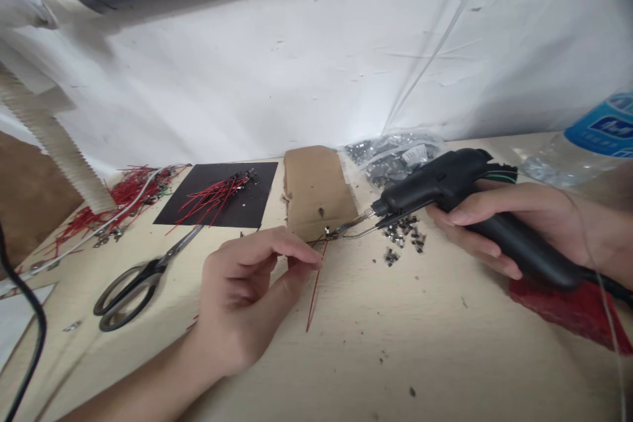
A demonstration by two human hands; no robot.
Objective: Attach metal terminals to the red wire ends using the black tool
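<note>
My right hand (514, 231) is wrapped round the grip of a black soldering gun (445, 188), whose metal tip points left at a tiny metal part (328, 232) on the wooden table. My left hand (252, 290) pinches a thin red wire (316, 283) between thumb and forefinger, with the wire's upper end meeting that small part at the gun's tip. A piece of brown cardboard (314, 188) lies just behind the joint. Loose small metal parts (403, 237) are scattered beneath the gun.
Scissors (143, 280) lie left of my left hand. A black mat (217, 211) carries several red wires, with more red wires (123, 194) further left. A clear bag of metal parts (390, 155), a plastic bottle (588, 145) and a red cloth (568, 306) sit at right.
</note>
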